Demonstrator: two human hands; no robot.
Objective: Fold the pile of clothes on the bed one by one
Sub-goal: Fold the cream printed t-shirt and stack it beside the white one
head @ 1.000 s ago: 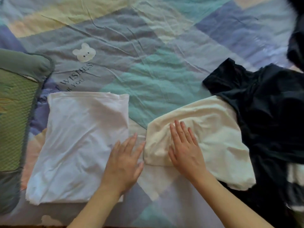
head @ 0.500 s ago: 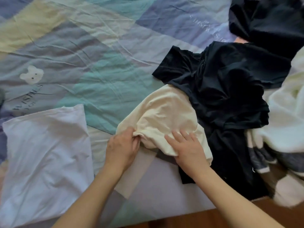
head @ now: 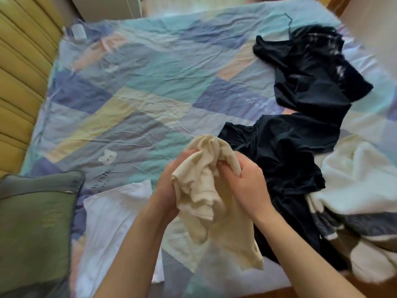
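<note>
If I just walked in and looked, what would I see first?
Right in the middle, the left hand and right hand hold a bunched-up cream garment above the bed. To the right lies a big heap of black clothes with something fluffy and white beside it. Down at the lower left a folded white garment lies flat on the colourful patchwork sheet, near a little white bear print.

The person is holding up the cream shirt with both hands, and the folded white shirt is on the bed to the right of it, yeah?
Nearly. Both the left hand and right hand do hold the cream shirt up, but the head view shows the folded white shirt on the bed to its left, not its right.
</note>
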